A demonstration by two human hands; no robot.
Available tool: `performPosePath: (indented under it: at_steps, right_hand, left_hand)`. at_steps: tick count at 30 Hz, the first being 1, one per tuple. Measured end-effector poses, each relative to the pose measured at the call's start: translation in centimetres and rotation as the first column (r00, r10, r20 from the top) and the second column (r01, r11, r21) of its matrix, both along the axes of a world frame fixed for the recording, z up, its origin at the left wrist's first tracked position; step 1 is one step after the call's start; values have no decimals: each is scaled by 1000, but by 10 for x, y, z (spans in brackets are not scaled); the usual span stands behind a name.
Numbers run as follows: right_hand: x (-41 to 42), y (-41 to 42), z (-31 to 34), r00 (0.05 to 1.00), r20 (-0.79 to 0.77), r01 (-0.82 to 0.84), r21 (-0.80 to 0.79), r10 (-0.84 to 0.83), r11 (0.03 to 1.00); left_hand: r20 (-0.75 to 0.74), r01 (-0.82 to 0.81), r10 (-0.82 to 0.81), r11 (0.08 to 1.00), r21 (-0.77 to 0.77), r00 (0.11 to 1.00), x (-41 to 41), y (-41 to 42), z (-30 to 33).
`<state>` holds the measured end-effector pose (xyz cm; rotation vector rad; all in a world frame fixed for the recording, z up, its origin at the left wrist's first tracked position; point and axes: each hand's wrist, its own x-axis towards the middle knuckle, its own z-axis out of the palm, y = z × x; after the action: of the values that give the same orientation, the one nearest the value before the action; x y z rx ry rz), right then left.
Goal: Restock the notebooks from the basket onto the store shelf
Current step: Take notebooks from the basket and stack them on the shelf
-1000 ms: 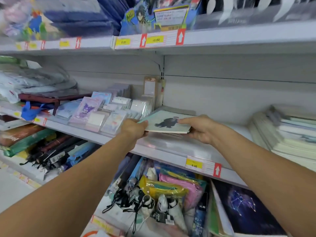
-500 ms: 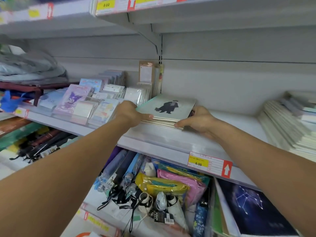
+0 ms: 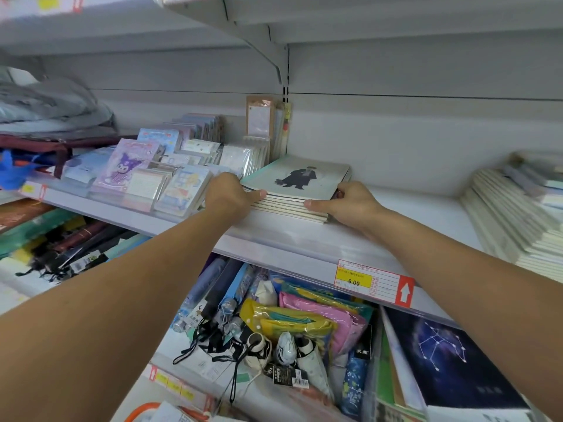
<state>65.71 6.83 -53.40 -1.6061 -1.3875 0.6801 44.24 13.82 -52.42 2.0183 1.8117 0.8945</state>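
Note:
A stack of thin notebooks lies on the white store shelf; its top cover is pale with a dark figure printed on it. My left hand grips the stack's left front corner, thumb along the spines. My right hand grips the right front corner, thumb against the front edge and fingers round the side. Part of an orange basket rim shows at the bottom edge.
Packs of small notepads crowd the shelf just left of the stack. A taller pile of notebooks leans at the right. A price tag reading 6.00 hangs on the shelf front. Umbrellas and pouches fill the shelf below.
Both hands carried the notebooks forward and set them down on the shelf; the stack now rests flat and deeper in. The camera has moved closer.

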Motion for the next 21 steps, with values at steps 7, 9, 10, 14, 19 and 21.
performPosePath:
  at_steps: [7, 9, 10, 14, 19, 21]
  right_hand:
    - [-8, 5, 10, 979, -132, 137, -131, -154, 982]
    - [-15, 0, 14, 978, -22, 201, -132, -205, 971]
    - [-21, -6, 14, 964, 100, 254, -87, -245, 963]
    - [-72, -74, -6, 913, 260, 142, 519, -313, 843]
    - [-155, -154, -114, 845, 433, -377, 66, 313, 924]
    - [-168, -170, -173, 691, 415, -430, -421, 591, 798]
  left_hand:
    - [95, 70, -66, 997, -43, 993, -9, -12, 9]
    - [44, 127, -130, 990, 55, 991, -15, -31, 12]
    - [38, 168, -173, 978, 124, 984, -21, -46, 11]
    - [88, 290, -325, 915, 282, 941, -65, -120, -9]
    - [-188, 405, -483, 849, -341, 855, -143, -206, -85]
    - [-309, 278, -567, 720, -636, 763, -176, -236, -119]
